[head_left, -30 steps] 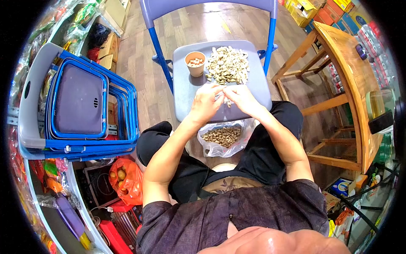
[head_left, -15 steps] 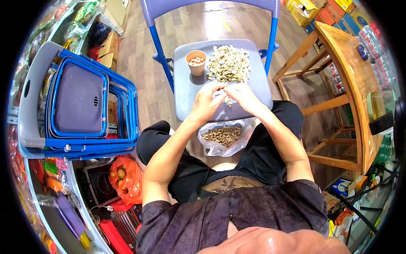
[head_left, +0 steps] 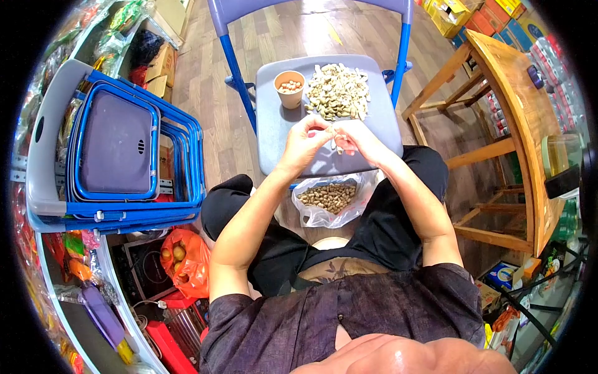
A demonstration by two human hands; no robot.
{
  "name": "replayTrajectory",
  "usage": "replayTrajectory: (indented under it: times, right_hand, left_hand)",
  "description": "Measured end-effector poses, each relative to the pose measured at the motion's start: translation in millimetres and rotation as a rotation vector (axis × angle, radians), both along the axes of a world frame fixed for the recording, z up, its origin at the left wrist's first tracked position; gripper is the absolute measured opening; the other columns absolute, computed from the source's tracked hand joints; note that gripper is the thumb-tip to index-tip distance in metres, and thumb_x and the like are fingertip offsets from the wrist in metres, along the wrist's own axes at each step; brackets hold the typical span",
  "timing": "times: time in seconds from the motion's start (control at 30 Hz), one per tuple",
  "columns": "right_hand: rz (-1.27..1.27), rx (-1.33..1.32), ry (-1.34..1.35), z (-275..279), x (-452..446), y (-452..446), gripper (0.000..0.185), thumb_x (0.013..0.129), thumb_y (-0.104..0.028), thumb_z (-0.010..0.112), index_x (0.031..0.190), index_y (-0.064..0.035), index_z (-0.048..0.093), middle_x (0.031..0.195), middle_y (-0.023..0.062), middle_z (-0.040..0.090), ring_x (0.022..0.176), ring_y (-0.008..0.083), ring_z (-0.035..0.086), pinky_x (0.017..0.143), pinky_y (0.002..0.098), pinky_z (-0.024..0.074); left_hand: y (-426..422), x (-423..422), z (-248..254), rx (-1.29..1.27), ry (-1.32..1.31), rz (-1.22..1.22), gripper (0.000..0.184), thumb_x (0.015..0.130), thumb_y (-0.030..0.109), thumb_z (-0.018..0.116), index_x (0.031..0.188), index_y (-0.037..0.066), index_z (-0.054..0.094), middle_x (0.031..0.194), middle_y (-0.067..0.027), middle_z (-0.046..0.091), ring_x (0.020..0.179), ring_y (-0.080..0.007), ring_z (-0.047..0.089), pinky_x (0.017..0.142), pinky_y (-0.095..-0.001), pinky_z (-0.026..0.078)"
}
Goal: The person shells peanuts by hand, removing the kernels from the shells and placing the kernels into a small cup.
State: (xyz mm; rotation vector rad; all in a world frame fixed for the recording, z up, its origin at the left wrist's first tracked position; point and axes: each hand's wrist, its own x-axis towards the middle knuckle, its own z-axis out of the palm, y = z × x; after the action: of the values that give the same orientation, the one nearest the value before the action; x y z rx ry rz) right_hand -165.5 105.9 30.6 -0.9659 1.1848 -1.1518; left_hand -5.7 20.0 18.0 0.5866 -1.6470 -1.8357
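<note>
My left hand (head_left: 303, 143) and my right hand (head_left: 357, 138) meet fingertip to fingertip over the front of the grey chair seat (head_left: 280, 153). Both pinch a small peanut, mostly hidden by the fingers. A bit of pale shell (head_left: 339, 150) shows just below my right fingers. Beyond my hands, a heap of split peanut shells (head_left: 338, 91) covers the back right of the seat. To its left stands a paper cup (head_left: 291, 100) with shelled peanut kernels (head_left: 290, 86) inside. Below the seat's front edge, an open plastic bag (head_left: 358, 209) holds unshelled peanuts (head_left: 328, 197).
Folded blue chairs (head_left: 118, 146) lean at the left beside packed shelves. An orange bag (head_left: 190, 268) of round produce sits lower left. On the right stands a wooden table (head_left: 504, 81) with a clear container (head_left: 559, 156) on it. Cartons (head_left: 492, 25) are stacked at the back right.
My fingers have shifted slightly against each other, and those of my right hand have spread and turned a little. The cup and the bag stay where they were.
</note>
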Motion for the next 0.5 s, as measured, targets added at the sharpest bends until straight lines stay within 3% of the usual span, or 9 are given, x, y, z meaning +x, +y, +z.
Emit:
replayTrajectory:
  times: [0.23, 0.33, 0.5]
  right_hand:
    - [0.020, 0.038, 0.000, -1.8, -0.2, 2.2, 0.034, 0.092, -0.030, 0.050, 0.063, -0.0113, 0.051, 0.054, -0.0056, 0.040, 0.047, 0.0049, 0.033, 0.044, 0.0224, 0.0278]
    - [0.026, 0.072, 0.020, -2.1, 0.4, 3.0, 0.033, 0.091, -0.031, 0.051, 0.064, -0.0112, 0.053, 0.055, -0.0061, 0.040, 0.048, 0.0044, 0.033, 0.044, 0.0214, 0.0270]
    - [0.024, 0.059, 0.009, -4.0, -0.5, 3.5, 0.032, 0.091, -0.031, 0.052, 0.066, -0.0107, 0.055, 0.056, -0.0066, 0.040, 0.049, 0.0040, 0.034, 0.044, 0.0212, 0.0265]
  left_hand:
    - [-0.6, 1.5, -2.5, -0.093, -0.081, -0.061, 0.010, 0.080, 0.004, 0.070, 0.084, 0.006, 0.061, 0.079, 0.0020, 0.060, 0.073, -0.0053, 0.052, 0.067, -0.0216, 0.043]
    - [-2.8, 3.9, -3.8, -0.080, -0.150, -0.106, 0.010, 0.081, 0.007, 0.070, 0.087, 0.008, 0.061, 0.083, 0.0027, 0.063, 0.078, -0.0058, 0.055, 0.074, -0.0234, 0.043]
    - [-2.5, 4.2, -4.9, -0.015, -0.109, -0.122, 0.011, 0.081, 0.005, 0.071, 0.087, 0.007, 0.061, 0.083, 0.0018, 0.063, 0.076, -0.0050, 0.055, 0.070, -0.0212, 0.043]
